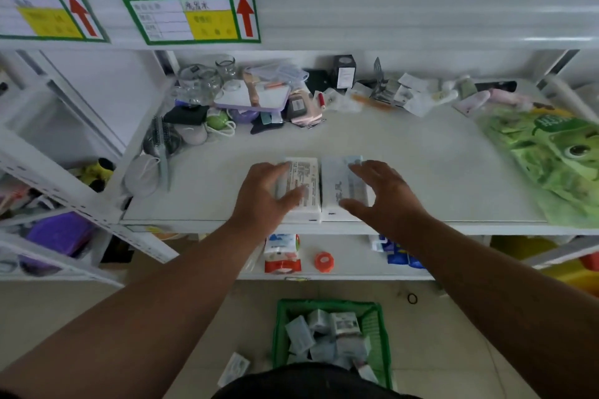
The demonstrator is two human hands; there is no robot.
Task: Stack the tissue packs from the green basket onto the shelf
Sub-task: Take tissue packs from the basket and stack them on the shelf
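Two white tissue packs lie side by side at the front edge of the white shelf (421, 172). My left hand (264, 196) rests with spread fingers on the left pack (304, 178), thumb across its top. Over the right pack (337, 181) my right hand (384, 193) is spread, its thumb and fingertips touching the pack. On the floor below stands the green basket (279, 334), holding several more tissue packs (327, 334). One pack (234, 369) lies on the tiles left of the basket.
Clutter fills the back of the shelf: glass jars (207, 78), a purple-rimmed tray (252, 97), a black box (344, 71). A large green bag (551, 159) covers the right end. The lower shelf holds a red-white pack (281, 253) and an orange roll (323, 262).
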